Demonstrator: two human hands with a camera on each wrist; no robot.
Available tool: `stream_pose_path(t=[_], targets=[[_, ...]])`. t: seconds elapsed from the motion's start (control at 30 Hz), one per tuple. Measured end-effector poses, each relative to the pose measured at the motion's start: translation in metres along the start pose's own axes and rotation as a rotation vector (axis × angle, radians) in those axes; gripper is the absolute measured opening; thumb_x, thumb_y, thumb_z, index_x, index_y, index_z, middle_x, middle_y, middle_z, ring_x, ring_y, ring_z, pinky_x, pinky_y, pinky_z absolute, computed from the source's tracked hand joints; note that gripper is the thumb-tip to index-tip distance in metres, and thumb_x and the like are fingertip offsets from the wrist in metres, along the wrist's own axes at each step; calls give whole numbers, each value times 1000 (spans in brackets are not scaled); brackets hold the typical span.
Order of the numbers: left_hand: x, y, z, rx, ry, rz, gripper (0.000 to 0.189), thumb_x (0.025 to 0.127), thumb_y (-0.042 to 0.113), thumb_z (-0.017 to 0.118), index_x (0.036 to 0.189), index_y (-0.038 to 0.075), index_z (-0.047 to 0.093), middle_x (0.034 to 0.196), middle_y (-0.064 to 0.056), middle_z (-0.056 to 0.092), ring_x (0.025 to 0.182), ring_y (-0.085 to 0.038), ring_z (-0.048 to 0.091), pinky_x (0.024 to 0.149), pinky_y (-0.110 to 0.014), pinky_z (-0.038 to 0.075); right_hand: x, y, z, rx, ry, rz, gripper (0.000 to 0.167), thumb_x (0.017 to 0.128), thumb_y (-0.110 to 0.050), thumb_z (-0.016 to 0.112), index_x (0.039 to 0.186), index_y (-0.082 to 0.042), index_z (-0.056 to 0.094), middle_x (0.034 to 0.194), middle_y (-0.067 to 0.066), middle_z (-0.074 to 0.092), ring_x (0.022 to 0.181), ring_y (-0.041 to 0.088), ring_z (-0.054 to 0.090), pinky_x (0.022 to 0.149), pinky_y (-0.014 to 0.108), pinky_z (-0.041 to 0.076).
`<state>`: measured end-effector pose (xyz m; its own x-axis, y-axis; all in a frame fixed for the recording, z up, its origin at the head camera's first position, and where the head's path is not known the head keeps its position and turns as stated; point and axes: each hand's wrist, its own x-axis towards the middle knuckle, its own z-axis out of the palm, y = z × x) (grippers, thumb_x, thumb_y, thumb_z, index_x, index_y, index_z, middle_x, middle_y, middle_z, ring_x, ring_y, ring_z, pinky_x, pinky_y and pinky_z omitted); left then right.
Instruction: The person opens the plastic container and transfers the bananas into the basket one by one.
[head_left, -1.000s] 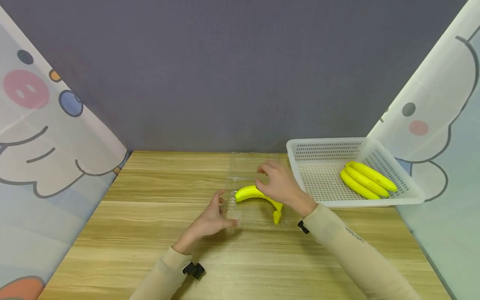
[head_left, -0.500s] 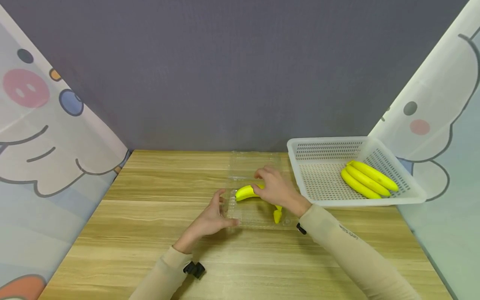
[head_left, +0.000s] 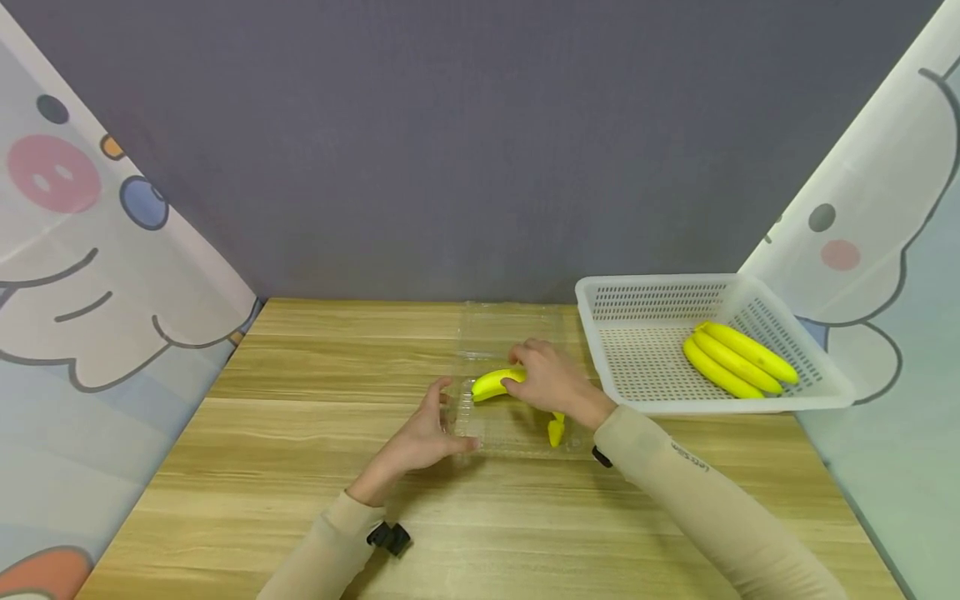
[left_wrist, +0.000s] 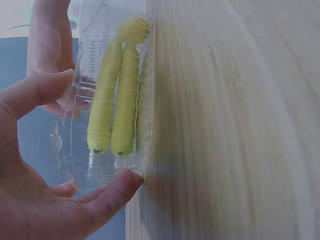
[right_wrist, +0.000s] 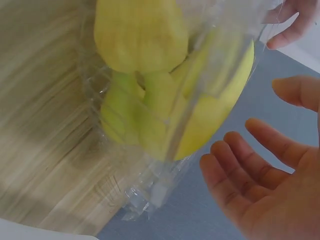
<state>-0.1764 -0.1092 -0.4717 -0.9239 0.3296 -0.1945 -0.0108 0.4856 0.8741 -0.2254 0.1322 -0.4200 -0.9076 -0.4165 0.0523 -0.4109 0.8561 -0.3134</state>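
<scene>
A bunch of yellow bananas (head_left: 495, 386) lies in the base of a clear plastic clamshell box (head_left: 517, 433), whose lid (head_left: 506, 329) is folded back toward the wall. My left hand (head_left: 422, 435) holds the left end of the box, thumb at the front side and fingers at the back; in the left wrist view its fingertips press the clear wall (left_wrist: 100, 172). Over the middle of the bunch is my right hand (head_left: 551, 379), hiding part of it from above. In the right wrist view, that hand's fingers (right_wrist: 230, 185) are loosely extended beside the bananas (right_wrist: 215, 115), holding nothing.
At the back right stands a white perforated basket (head_left: 660, 407) with another bunch of bananas (head_left: 731, 362) inside. A grey wall (head_left: 420, 167) rises behind the wooden table (head_left: 330, 350), and cartoon-printed panels (head_left: 862, 250) flank both sides.
My right hand has moved slightly left and down over the bunch, covering more of it. The left hand, box and basket look unchanged.
</scene>
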Motion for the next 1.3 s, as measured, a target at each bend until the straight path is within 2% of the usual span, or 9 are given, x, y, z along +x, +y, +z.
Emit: stream_pose_path(t=[0.17,0.37,0.57,0.67,0.97,1.13,1.3], targets=[[-1,2,0,0,1,2,115,76,29,90,160,11,13,149,-23,36,124,-37,49,94,-53,48,0,1,3,-10,-40,25,46,92,-40,72,122,-6,69,119,12,65,107,32,62,91,47,53],[-2,2,0,-5,0,9,116,76,29,90,160,10,13,148,-23,36,123,-37,49,93,-52,49,-1,2,10,-8,-80,45,50,92,-39,71,128,-4,67,122,12,63,107,30,61,90,46,54],[-2,3,-1,-11,2,8,117,75,29,91,161,11,13,148,-22,36,121,-36,49,91,-49,49,-3,1,15,28,-100,26,53,91,-41,73,131,-6,66,133,14,59,120,31,56,100,49,49],[-1,2,0,-21,4,6,117,75,29,91,160,11,13,148,-22,36,119,-34,50,89,-47,49,-3,-2,15,21,-102,14,52,91,-41,73,131,-8,66,132,12,60,119,30,56,101,49,49],[-2,2,0,-15,-6,12,116,77,30,90,161,10,12,148,-22,37,124,-38,49,93,-52,49,-5,-12,20,30,-104,-28,45,90,-37,76,125,-11,68,126,9,62,118,29,56,100,49,49],[-2,2,0,-24,-3,21,114,78,27,90,160,9,13,147,-23,39,125,-41,49,93,-53,49,-6,-15,24,5,-94,-57,42,89,-39,76,121,-13,69,114,1,63,103,20,55,87,38,50],[-1,1,0,-23,-3,27,114,78,27,90,160,9,14,146,-22,40,123,-39,51,90,-51,50,-9,-20,26,3,-87,-82,39,88,-38,77,117,-13,69,106,-2,59,94,16,50,80,34,47]])
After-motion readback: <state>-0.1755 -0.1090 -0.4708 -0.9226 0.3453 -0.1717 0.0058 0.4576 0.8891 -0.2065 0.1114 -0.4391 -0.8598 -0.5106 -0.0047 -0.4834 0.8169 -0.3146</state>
